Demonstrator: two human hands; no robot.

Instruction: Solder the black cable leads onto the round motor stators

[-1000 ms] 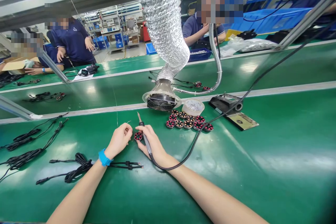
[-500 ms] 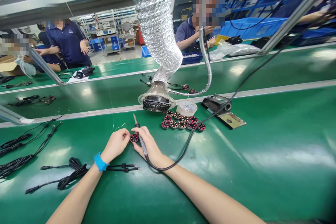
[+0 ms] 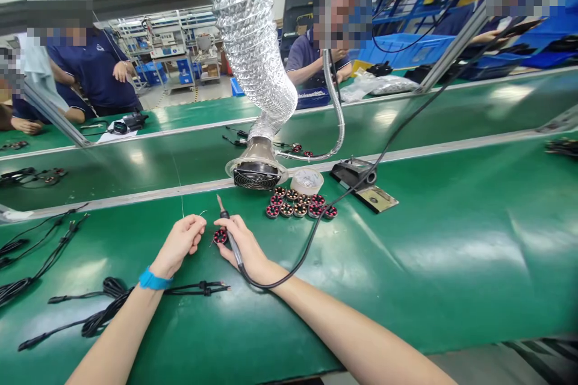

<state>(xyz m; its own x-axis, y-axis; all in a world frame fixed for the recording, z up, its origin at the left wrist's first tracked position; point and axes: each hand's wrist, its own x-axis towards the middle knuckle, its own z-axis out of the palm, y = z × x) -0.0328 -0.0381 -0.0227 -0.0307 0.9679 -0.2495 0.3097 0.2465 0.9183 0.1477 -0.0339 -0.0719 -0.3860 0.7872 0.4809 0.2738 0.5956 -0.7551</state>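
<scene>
Between the thumb and forefinger of my right hand is a small round part with red coils. The same hand holds a soldering iron, its tip pointing up and away. My left hand, with a blue band at the wrist, pinches a thin wire just left of the part, not touching it. Black cables lie under and beside my left forearm. Several similar round parts sit in rows beyond my right hand.
A fan on a silver duct hangs over the bench's back edge. Beside it are a tape roll and an iron stand. More cables lie at left. People work across the bench.
My left hand has moved left, away from the round part, and a gap now shows between them. The whole view has shifted slightly. Across the bench, a person at left has changed position.
</scene>
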